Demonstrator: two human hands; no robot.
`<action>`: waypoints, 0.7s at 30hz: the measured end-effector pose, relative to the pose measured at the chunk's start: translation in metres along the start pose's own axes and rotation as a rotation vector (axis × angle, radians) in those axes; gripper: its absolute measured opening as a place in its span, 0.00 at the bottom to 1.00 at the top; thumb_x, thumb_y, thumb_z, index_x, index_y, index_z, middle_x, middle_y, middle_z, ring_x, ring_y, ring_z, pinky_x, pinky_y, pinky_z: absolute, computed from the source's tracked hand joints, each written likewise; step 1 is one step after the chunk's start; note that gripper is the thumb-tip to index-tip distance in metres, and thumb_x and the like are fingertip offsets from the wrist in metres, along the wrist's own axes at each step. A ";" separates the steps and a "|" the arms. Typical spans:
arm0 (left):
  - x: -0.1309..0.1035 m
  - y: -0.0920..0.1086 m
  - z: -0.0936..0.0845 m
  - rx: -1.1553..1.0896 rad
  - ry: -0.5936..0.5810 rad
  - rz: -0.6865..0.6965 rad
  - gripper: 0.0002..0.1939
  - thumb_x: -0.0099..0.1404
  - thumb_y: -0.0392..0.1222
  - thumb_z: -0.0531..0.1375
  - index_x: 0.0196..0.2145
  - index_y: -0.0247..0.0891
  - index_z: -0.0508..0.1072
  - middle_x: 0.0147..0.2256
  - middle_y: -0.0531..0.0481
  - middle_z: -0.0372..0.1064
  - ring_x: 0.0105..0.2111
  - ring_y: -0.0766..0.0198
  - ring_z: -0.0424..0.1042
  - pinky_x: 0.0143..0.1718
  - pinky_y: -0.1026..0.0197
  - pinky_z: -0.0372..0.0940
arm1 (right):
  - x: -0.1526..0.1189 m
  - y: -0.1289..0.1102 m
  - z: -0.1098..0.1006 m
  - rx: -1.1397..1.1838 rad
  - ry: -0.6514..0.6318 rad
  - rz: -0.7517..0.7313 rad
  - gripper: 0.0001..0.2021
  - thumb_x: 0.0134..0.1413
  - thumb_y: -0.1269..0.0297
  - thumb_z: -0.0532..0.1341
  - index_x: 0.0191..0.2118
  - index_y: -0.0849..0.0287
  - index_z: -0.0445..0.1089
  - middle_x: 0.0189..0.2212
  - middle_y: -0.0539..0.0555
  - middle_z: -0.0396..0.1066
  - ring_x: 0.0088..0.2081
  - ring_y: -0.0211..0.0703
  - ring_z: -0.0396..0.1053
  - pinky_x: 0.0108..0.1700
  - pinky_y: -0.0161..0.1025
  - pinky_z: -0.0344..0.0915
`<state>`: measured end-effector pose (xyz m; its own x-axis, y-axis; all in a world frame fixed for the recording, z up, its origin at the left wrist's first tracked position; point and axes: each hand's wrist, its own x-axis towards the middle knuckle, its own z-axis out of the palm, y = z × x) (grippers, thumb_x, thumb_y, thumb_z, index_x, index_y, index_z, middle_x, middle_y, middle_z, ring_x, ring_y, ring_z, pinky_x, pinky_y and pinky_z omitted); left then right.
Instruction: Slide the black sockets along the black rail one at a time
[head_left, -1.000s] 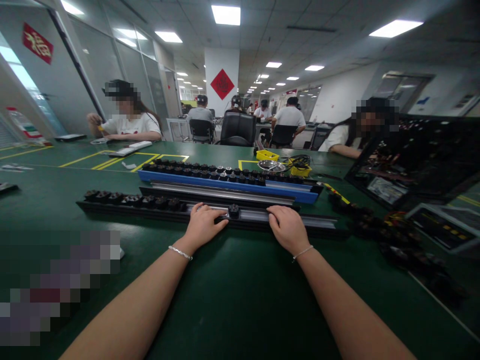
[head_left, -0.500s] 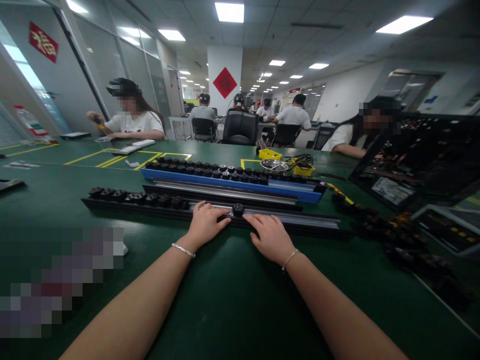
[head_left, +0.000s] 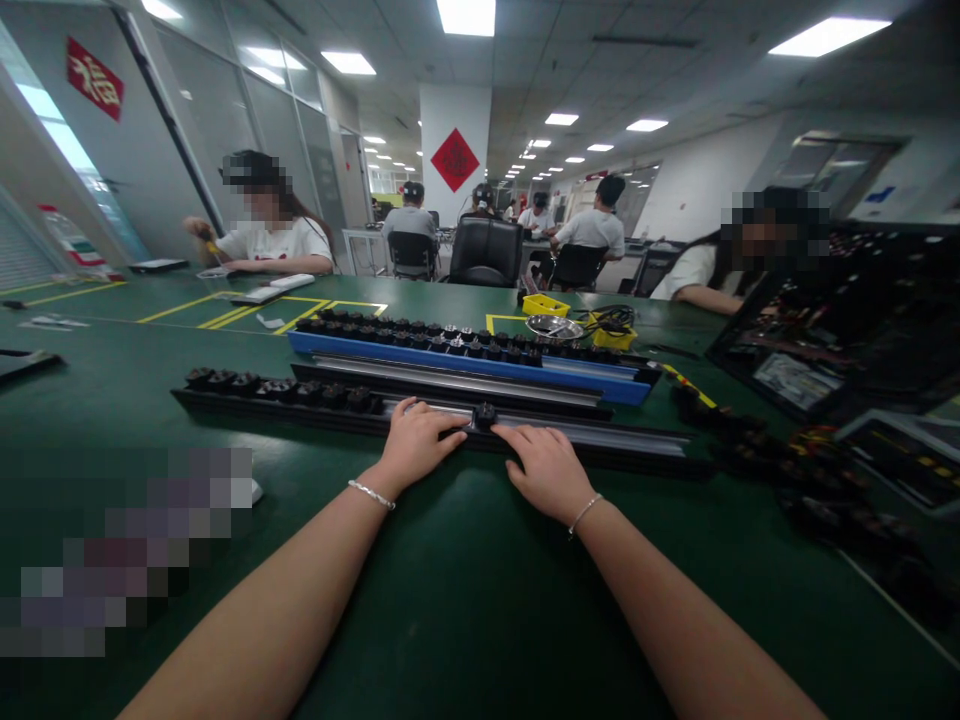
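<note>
A small black socket-like block (head_left: 484,414) sits in the silvery channel of a long black rail (head_left: 600,437) in front of me. My left hand (head_left: 416,442) lies on the rail left of the block, fingers stretched out, index and thumb pointing at it. From the other side my right hand (head_left: 546,468) reaches in with its index fingertip at the block's right edge; the fingers are extended. Neither hand wraps around the block. Several similar black blocks (head_left: 281,388) fill the left end of this rail.
Behind lie another dark rail (head_left: 450,382) and a blue rail (head_left: 420,358) with rows of black blocks. Yellow bins (head_left: 545,304), a metal dish (head_left: 553,327) and cables stand farther back. Dark parts (head_left: 817,480) lie to the right. Co-workers sit across the green table (head_left: 420,600).
The view has shifted slightly, so the scene sits a little farther right. Both hands stay beside the black block on the rail, with almost no visible movement.
</note>
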<state>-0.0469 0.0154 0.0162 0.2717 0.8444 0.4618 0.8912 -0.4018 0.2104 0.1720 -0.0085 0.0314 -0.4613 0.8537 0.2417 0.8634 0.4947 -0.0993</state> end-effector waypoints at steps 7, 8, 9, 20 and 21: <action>0.001 0.000 0.000 -0.001 -0.014 -0.011 0.13 0.62 0.53 0.55 0.43 0.54 0.74 0.38 0.55 0.76 0.40 0.61 0.68 0.55 0.48 0.46 | 0.000 0.001 0.000 -0.025 0.000 -0.008 0.24 0.54 0.66 0.51 0.58 0.51 0.59 0.50 0.55 0.67 0.51 0.45 0.61 0.54 0.44 0.50; 0.001 0.000 0.000 -0.001 -0.014 -0.012 0.13 0.62 0.53 0.55 0.42 0.54 0.74 0.38 0.55 0.76 0.40 0.61 0.68 0.55 0.48 0.46 | 0.000 0.001 0.000 -0.026 0.003 -0.011 0.24 0.54 0.66 0.51 0.58 0.51 0.59 0.50 0.55 0.67 0.51 0.45 0.61 0.54 0.44 0.50; 0.001 0.000 0.000 -0.001 -0.014 -0.014 0.13 0.62 0.53 0.55 0.42 0.54 0.74 0.37 0.55 0.76 0.40 0.61 0.68 0.55 0.48 0.46 | 0.000 0.001 0.000 -0.026 0.003 -0.012 0.23 0.54 0.66 0.51 0.58 0.51 0.59 0.50 0.55 0.67 0.51 0.45 0.61 0.53 0.44 0.50; 0.001 -0.001 0.000 -0.005 -0.010 -0.013 0.12 0.62 0.52 0.56 0.41 0.54 0.75 0.37 0.56 0.76 0.40 0.61 0.68 0.55 0.48 0.46 | 0.000 0.002 -0.002 -0.026 0.001 -0.018 0.23 0.54 0.65 0.53 0.57 0.54 0.60 0.49 0.55 0.68 0.50 0.46 0.62 0.53 0.44 0.51; 0.001 -0.001 0.001 -0.005 -0.009 -0.012 0.12 0.62 0.52 0.56 0.41 0.54 0.75 0.37 0.56 0.76 0.40 0.61 0.68 0.55 0.48 0.46 | 0.001 0.003 -0.002 -0.030 -0.003 -0.016 0.23 0.54 0.65 0.53 0.57 0.54 0.60 0.49 0.55 0.68 0.50 0.46 0.62 0.53 0.44 0.51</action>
<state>-0.0471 0.0165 0.0159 0.2644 0.8522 0.4515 0.8928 -0.3934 0.2197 0.1744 -0.0072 0.0334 -0.4758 0.8463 0.2398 0.8616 0.5032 -0.0663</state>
